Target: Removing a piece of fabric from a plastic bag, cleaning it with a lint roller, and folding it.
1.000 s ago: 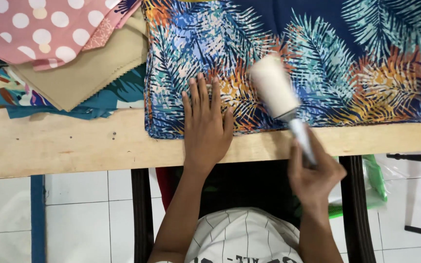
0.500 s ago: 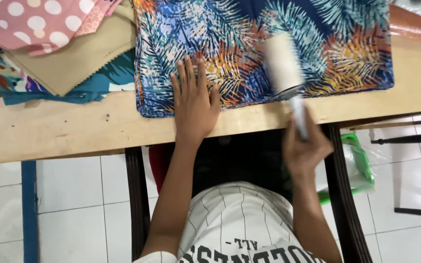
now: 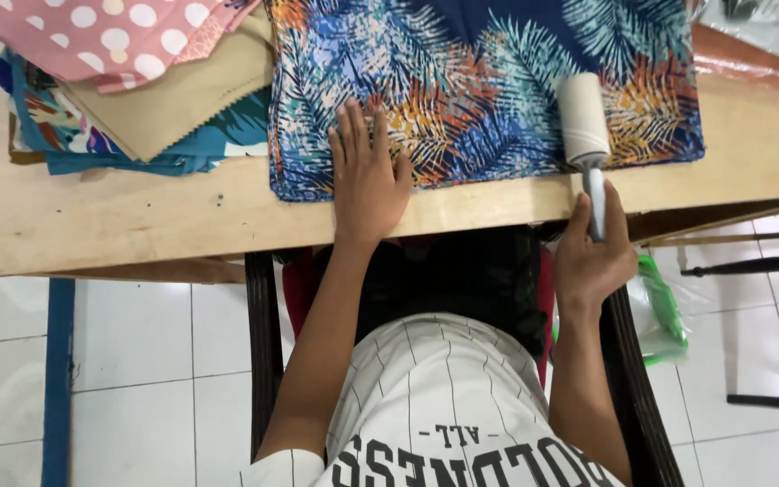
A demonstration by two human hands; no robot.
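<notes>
R hand (image 3: 592, 257) grips lint roller (image 3: 583, 128) handle, roller ahead on leaf-print fabric (image 3: 480, 81); L hand (image 3: 367, 180) flat, spread.

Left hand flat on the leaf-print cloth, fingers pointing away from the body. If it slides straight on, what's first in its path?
Only more of the leaf-print cloth ahead of the left hand; nothing else lies on that line up to the picture's top edge. The fabric stack sits off to its left.

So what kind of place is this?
Probably a sewing or fabric workshop: a stack of cloth pieces on a wooden table, and the right hand running a lint roller over printed fabric.
</notes>
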